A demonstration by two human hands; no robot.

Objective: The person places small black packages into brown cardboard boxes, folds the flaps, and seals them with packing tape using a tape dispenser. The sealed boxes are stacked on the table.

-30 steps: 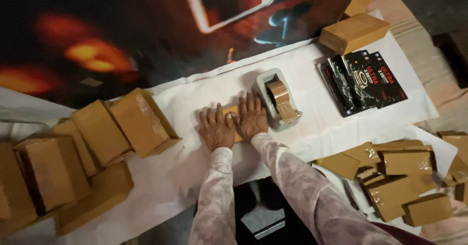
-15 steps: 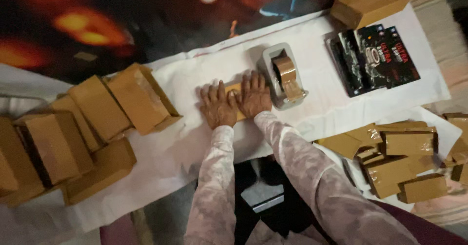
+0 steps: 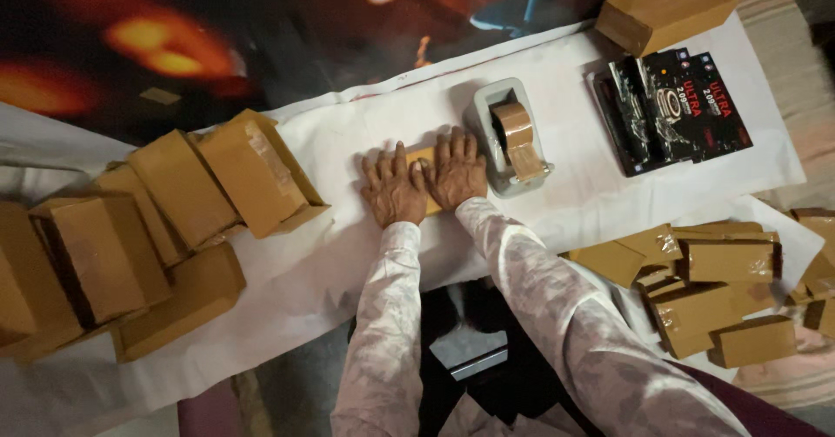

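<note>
Head view, hands: the left hand (image 3: 393, 192) and right hand (image 3: 458, 172) lie flat side by side, fingers spread and straight, gripping nothing, palms pressing on a small brown packet (image 3: 424, 160).
Packet: mid-table on the white sheet (image 3: 365, 254), almost hidden under both palms, just left of the grey tape dispenser (image 3: 511, 137).
Surroundings: brown boxes (image 3: 174, 220) heaped at the left; flat brown packets (image 3: 704, 280) piled at the near right; black printed packs (image 3: 674, 111) at the far right.
Doing it well: I'd judge even pressure from the middle outward keeps the wrap smooth and the packet from sliding.
Since the earlier frame: both hands stay pressed on the packet; only the camera has drifted, pushing the far-right box towards the top edge.
</note>
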